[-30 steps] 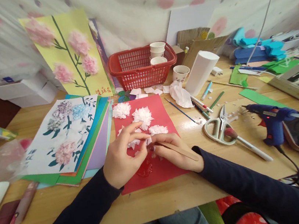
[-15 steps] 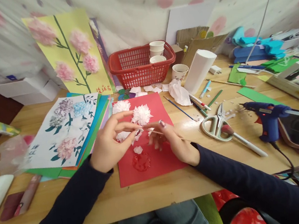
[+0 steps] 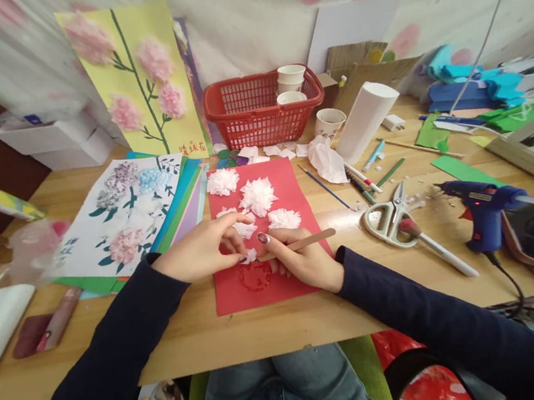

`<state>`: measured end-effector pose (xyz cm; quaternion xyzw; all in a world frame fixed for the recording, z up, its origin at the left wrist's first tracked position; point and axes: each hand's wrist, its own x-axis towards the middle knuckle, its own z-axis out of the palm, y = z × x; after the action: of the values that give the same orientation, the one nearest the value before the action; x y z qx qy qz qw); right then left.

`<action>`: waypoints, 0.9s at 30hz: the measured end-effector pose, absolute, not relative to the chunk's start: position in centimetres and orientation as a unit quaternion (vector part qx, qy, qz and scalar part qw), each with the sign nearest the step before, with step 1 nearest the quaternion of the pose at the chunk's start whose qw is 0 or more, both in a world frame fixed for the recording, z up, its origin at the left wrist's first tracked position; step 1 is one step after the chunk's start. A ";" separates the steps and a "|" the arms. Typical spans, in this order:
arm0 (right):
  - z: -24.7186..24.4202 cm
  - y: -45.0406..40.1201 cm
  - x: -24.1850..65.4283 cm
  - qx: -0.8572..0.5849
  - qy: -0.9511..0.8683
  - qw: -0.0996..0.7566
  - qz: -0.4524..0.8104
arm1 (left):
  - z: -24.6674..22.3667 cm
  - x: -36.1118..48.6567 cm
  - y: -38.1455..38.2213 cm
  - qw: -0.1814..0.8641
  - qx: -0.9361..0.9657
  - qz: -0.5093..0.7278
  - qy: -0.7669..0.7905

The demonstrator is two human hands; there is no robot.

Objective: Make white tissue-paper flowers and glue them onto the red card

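Note:
My right hand (image 3: 307, 257) is closed around a flat wooden craft stick (image 3: 319, 238), its far end sticking out to the right. My left hand (image 3: 209, 248) is bent over the red paper sheet (image 3: 294, 179), thumb and fingertips drawn together. Whatever they pinch, if anything, is hidden. A small white paper piece (image 3: 251, 255) lies right by those fingertips. Below it, a ring of wet-looking clear glue (image 3: 253, 277) shines on the sheet. White ruffled paper flowers sit farther up, among them one in the middle (image 3: 257, 196), one at the left (image 3: 223, 182) and one at the right (image 3: 284, 219).
To the right lie scissors (image 3: 389, 219), a brush (image 3: 437, 249) and a blue glue gun (image 3: 483, 202). Coloured papers under a flower picture (image 3: 120, 214) lie left. Behind stand a red basket (image 3: 260, 118), a paper cup (image 3: 330, 123) and a white roll (image 3: 368, 121).
Both hands have lowered toward the sheet, close to the small white piece. The craft stick has turned, its flat end now pointing right. The view has shifted slightly.

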<state>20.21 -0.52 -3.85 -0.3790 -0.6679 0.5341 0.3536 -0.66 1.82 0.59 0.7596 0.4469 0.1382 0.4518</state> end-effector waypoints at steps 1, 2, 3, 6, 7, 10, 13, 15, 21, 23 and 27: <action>-4.0 -0.5 20.1 -0.378 -0.676 0.352 0.526 | 0.5 -0.7 1.9 0.446 0.763 0.139 0.448; -4.1 -0.5 20.1 -0.378 -0.682 0.351 0.519 | 0.4 -0.7 2.0 0.440 0.765 0.140 0.448; -4.1 -0.5 20.1 -0.378 -0.686 0.350 0.515 | 0.3 -0.7 2.0 0.436 0.768 0.140 0.447; -4.3 -0.4 20.1 -0.374 -0.698 0.342 0.507 | -0.2 -0.8 2.2 0.435 0.775 0.149 0.434; -4.2 -0.3 20.1 -0.370 -0.704 0.339 0.502 | -0.4 -0.9 2.2 0.437 0.776 0.153 0.428; -4.2 -0.2 19.9 -0.361 -0.725 0.334 0.482 | -0.7 -0.9 2.2 0.438 0.779 0.161 0.419; -4.1 -0.2 19.8 -0.360 -0.737 0.331 0.466 | -0.8 -0.8 2.2 0.428 0.785 0.156 0.420; -4.1 -0.1 19.7 -0.361 -0.740 0.328 0.464 | -0.8 -0.7 2.2 0.420 0.790 0.151 0.420; -4.0 -0.2 19.6 -0.368 -0.749 0.323 0.448 | -0.7 -0.7 2.1 0.412 0.792 0.149 0.426; -4.1 -0.2 19.6 -0.373 -0.754 0.315 0.439 | -0.6 -0.7 2.1 0.411 0.792 0.149 0.426; -4.1 -0.1 19.4 -0.384 -0.767 0.296 0.421 | -0.6 -0.7 2.2 0.406 0.796 0.151 0.422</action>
<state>19.45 -0.11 -4.14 -0.3836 -0.7670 0.4206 0.2961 -0.71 2.24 -0.63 0.7963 0.4222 0.1513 0.4059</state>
